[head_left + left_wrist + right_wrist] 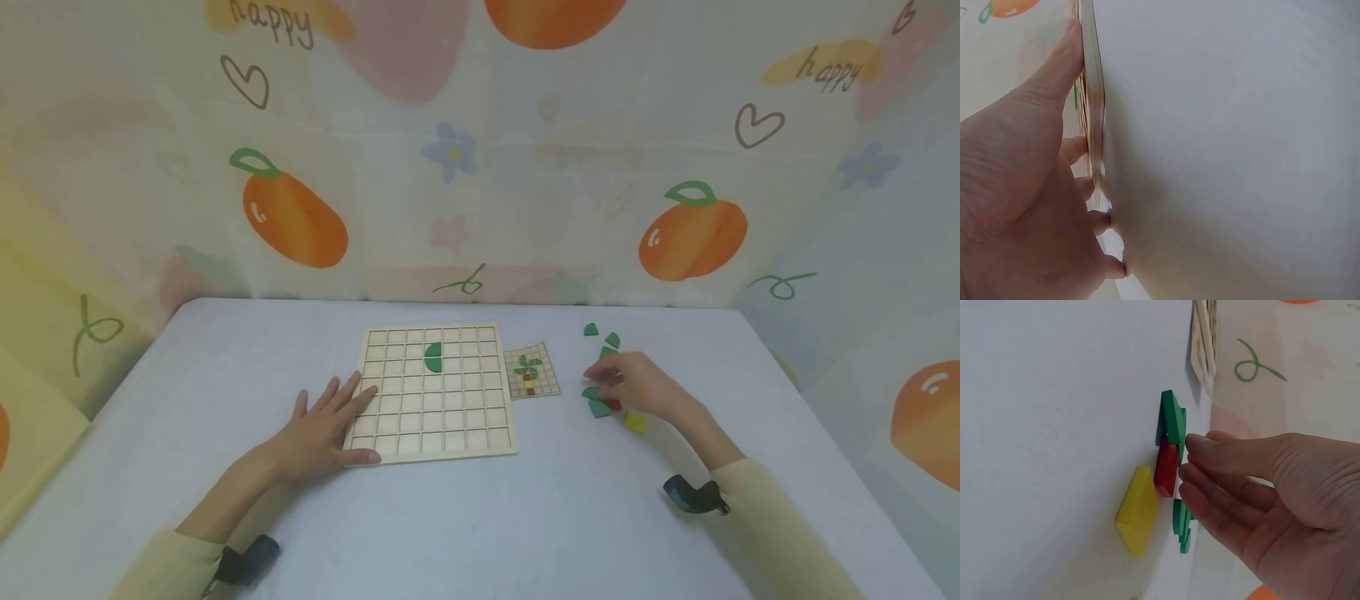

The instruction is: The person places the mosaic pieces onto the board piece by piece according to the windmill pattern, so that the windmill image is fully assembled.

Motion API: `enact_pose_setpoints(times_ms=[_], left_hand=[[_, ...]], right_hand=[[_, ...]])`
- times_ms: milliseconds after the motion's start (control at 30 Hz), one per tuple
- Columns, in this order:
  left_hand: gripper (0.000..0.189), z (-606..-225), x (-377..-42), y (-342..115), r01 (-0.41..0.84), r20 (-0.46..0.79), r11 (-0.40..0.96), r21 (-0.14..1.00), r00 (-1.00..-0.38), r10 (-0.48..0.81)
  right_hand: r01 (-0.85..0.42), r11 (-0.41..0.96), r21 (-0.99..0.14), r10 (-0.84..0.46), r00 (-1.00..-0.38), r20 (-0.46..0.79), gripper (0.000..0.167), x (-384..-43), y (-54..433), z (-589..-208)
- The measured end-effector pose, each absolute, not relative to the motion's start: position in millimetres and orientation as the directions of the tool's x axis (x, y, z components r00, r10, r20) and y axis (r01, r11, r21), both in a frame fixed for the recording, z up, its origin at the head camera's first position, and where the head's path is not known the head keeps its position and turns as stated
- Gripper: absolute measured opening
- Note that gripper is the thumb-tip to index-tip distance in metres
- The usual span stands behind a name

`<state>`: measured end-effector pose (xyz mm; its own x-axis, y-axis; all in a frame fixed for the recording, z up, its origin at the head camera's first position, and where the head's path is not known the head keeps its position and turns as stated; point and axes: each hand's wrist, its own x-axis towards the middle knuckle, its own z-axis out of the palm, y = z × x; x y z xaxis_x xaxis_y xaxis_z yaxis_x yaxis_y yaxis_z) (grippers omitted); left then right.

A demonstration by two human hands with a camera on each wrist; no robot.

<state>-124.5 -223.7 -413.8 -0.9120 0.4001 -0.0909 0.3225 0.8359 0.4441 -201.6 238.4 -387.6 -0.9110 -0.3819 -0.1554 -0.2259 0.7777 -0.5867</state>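
My left hand (315, 437) lies with spread fingers on the left edge of a wooden grid board (433, 421); its thumb is at the near-left corner. Two green quarter-round pieces (435, 363) sit in the board's upper cells, together making a half circle. Over a loose cluster of pieces hovers my right hand (637, 383), fingers loosely bent, and I see nothing between thumb and fingertips. Close to it in the right wrist view are a green piece (1174, 417), a red piece (1167, 467) and a yellow block (1137, 512). The fingers partly hide some pieces in the head view.
A small pattern card (553, 379) with a green, red and yellow plant-like picture lies against the board's right side. Further green pieces (591, 330) lie beyond the right hand. A patterned cloth (525, 208) with orange fruits hangs behind the white table (480, 533).
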Motion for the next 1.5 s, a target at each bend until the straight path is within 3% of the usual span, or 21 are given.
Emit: enact_pose_setpoints(times_ms=[567, 1500], left_hand=[[0.103, -417.5, -125.1, -224.6, 0.325, -0.087, 0.835, 0.445, -0.912, 0.401], [0.102, -417.6, -124.7, -225.2, 0.328, -0.083, 0.834, 0.445, -0.911, 0.403]], right_hand=[[-0.24, 0.774, -0.585, -0.408, -0.896, -0.173, 0.032, -200.6, 238.4, -393.5], [-0.343, 0.73, -0.591, -0.483, -0.871, -0.09, 0.031, -202.7, 238.7, -396.8]])
